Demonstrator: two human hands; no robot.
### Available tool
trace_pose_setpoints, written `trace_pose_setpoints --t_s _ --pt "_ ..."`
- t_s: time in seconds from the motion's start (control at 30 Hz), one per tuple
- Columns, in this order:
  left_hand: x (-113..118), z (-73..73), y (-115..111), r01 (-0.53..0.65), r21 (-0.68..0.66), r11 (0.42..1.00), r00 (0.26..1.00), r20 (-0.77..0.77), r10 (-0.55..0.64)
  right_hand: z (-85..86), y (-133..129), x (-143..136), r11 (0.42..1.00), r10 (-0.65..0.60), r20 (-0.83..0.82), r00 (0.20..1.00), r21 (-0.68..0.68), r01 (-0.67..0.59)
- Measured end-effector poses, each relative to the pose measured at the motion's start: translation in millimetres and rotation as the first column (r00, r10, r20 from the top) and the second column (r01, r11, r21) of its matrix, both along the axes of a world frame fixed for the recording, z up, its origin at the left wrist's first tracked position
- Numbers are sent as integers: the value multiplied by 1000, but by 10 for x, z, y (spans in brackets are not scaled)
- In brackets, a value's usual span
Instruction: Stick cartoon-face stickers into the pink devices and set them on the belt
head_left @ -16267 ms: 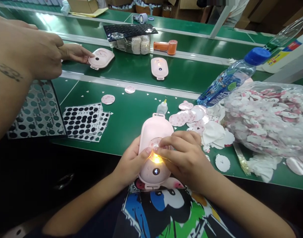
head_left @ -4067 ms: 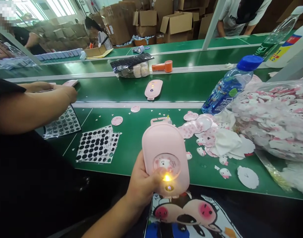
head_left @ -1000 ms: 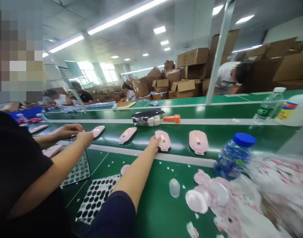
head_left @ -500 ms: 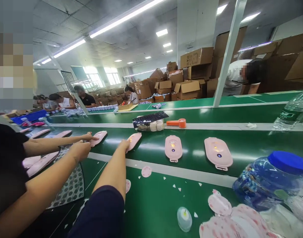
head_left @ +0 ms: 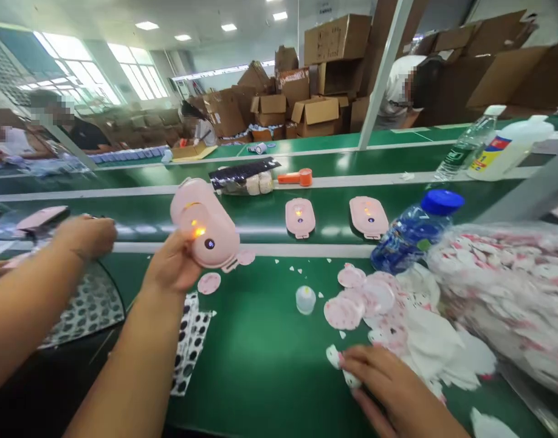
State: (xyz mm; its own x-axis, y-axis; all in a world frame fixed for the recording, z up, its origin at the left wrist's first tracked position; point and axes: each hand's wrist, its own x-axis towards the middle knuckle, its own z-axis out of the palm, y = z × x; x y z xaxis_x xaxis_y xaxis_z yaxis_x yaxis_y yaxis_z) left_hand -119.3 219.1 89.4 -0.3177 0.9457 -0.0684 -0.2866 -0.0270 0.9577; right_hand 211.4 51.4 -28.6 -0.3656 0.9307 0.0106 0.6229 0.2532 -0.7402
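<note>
My left hand [head_left: 169, 264] grips a pink, oval-ended plastic case [head_left: 213, 213], raised and tilted above the belt's near edge. Orange lights glow on its face, above a small dark round button. Low on the right, my right hand [head_left: 388, 383] has its fingers closed on a small white cutout [head_left: 334, 357] with pink marks; a second white piece shows under the fingers. Beside that hand lies a pile of round pink-spotted pieces [head_left: 345, 309]. Two more pink cases, a nearer-middle one [head_left: 300, 216] and one further right [head_left: 369, 216], lie lit on the green belt.
A co-worker's hand [head_left: 90, 234] and forearm reach in at left. A small translucent cup [head_left: 306, 300] stands on the green table. At right are a blue-capped jar [head_left: 416, 231] and a bulging plastic bag [head_left: 511, 292]. An orange scoop-shaped object [head_left: 297, 177] lies beyond the belt.
My left hand has lifted the pink case off the belt and brought it nearer. My right hand has come into view at the white pieces. The view has turned and dipped.
</note>
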Motion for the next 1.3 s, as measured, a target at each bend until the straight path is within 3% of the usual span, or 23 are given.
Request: trace_pose_setpoints --t_s 0.1,0.2,0.3,0.43,0.57,0.7,0.83,0.97,1.17,1.3 --pt "169 -33 -645 38 25 999 996 85 -40 59 86 -33 985 -39 275 961 171 -9" --pt "310 -144 -1127 49 -43 998 992 118 -43 90 174 -38 949 -165 408 898 314 32" --pt "461 -308 -1470 20 -198 980 992 128 5 103 321 -59 922 -224 491 842 388 19" --pt "670 -535 -1755 16 -278 960 980 193 40 120 571 -161 920 -118 537 835 375 -111" --pt "788 -724 -1881 59 -253 966 968 252 6 124 692 -209 921 -44 556 830 344 -182" --pt "805 -828 -1919 143 -171 975 948 306 -85 168 748 -163 940 -45 523 851 311 -141" --pt "811 -824 -1944 204 -134 970 939 305 -156 272 790 -96 958 -128 454 882 285 -8" --pt "839 -769 -1981 146 -171 974 945 314 -86 313 769 -12 947 -246 381 891 289 139" --pt "831 -780 -2015 107 -206 973 949 312 -39 199 714 108 969 -119 300 946 241 45" --pt "825 -833 -2034 187 -180 966 933 342 -117 296 670 183 948 -179 186 966 296 118"
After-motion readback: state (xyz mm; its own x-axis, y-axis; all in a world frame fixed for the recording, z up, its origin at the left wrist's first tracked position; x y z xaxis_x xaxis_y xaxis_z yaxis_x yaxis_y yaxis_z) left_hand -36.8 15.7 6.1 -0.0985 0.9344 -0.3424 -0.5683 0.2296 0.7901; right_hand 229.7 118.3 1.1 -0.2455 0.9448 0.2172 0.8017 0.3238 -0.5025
